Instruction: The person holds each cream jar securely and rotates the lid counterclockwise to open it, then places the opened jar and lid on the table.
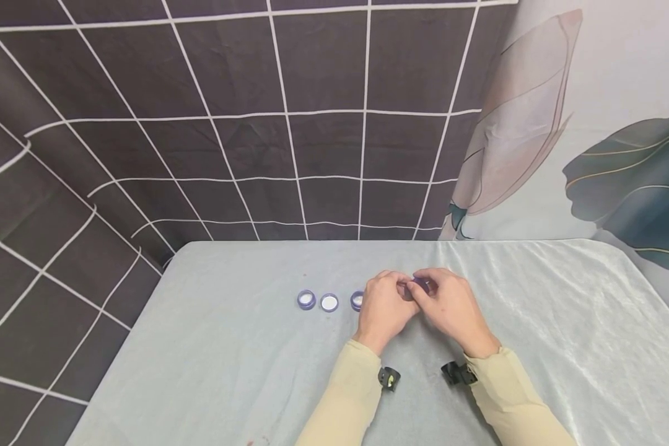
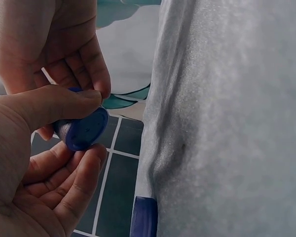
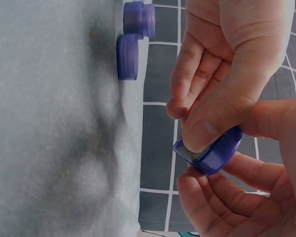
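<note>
Over the table, both hands meet at a small blue-purple round jar (image 1: 420, 284), largely hidden by fingers in the head view. My left hand (image 1: 383, 305) pinches it, its thumb laid across the side in the left wrist view. From the other side, the fingers of my right hand (image 1: 450, 303) grip the jar's blue rim (image 3: 222, 155). A see-through part with grainy brownish contents shows beside the left thumb in the right wrist view. Facing the left wrist camera is a flat blue disc end (image 2: 89, 131). Whether lid and body are joined is unclear.
Left of the hands lie an open-looking purple jar (image 1: 306, 300), a purple-rimmed white disc like an upturned lid (image 1: 329, 303), and another purple round piece (image 1: 357, 301) partly behind the left hand. A pale grey cloth covers the table (image 1: 223, 371). Dark grid-patterned fabric hangs behind.
</note>
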### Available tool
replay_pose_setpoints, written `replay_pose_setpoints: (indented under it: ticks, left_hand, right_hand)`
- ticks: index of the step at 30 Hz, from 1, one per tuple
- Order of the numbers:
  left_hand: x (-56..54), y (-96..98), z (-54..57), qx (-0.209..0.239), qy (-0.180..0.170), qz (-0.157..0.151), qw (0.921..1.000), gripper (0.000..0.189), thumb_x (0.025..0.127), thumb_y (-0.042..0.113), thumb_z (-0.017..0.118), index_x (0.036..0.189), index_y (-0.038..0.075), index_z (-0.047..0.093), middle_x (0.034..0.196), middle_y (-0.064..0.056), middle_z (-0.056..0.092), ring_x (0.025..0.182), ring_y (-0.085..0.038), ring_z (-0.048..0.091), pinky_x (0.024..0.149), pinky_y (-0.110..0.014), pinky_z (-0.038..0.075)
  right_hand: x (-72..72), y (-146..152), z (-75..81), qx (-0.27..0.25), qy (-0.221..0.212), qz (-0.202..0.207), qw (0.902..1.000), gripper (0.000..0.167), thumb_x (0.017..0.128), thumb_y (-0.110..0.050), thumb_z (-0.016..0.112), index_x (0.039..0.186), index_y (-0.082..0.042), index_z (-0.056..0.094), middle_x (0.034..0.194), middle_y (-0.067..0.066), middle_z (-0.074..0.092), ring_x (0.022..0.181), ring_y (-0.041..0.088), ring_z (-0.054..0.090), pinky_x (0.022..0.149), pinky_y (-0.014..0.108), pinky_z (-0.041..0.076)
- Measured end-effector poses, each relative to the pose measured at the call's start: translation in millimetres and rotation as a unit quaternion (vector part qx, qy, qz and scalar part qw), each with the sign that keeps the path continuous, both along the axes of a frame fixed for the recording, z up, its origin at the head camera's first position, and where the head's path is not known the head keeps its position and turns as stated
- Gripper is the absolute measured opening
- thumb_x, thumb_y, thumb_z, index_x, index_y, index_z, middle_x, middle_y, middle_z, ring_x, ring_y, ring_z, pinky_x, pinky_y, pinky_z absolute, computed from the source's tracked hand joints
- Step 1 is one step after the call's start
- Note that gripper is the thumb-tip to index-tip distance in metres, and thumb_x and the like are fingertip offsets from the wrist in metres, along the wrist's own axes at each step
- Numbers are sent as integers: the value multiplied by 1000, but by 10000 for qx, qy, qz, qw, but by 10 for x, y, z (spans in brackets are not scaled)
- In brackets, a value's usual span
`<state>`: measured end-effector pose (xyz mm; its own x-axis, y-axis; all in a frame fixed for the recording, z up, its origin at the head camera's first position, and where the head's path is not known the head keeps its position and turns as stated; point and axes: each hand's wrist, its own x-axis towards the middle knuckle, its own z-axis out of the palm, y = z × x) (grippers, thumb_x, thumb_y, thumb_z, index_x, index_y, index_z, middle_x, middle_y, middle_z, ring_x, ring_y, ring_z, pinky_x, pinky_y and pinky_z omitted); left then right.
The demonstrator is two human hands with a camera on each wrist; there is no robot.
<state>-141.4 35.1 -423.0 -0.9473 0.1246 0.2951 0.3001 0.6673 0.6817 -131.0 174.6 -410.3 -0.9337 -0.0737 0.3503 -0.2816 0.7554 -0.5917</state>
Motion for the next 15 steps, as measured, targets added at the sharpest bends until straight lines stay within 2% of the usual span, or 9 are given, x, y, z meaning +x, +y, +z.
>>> replay_pose_setpoints:
  ticks: [15]
  left_hand:
    - [5,-10,-1,123,-49,-44,9999,27,73,26,86,95,13,77,80,10,64,70,2,55,68,-15,45]
  right_hand:
    - [-1,20,4,29,-56,94,9999,26,90,-19,70,106,1,73,104,18,72,91,32,67,82,51,51]
